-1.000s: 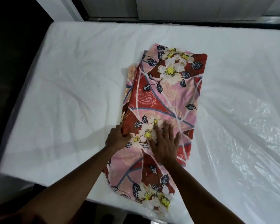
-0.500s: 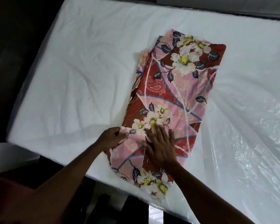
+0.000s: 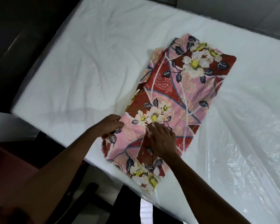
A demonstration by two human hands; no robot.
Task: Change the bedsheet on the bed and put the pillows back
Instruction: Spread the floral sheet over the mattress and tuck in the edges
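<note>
Folded bedsheet [image 3: 176,94] runs lengthwise from near edge up-right (across the mattress [image 3: 87,70]).

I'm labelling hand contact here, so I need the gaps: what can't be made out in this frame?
Head view only:
- Left hand, at the edge of the folded red-and-pink floral bedsheet: motion blur hides its grip.
- Right hand: covers the fold beneath; pinching or pressing unclear.
- White mattress: right end cut off by the frame.

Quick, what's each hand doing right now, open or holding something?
Left hand: grips the left edge of the floral bedsheet.
Right hand: fingertips at a fold of it; grip cannot be told.
</note>
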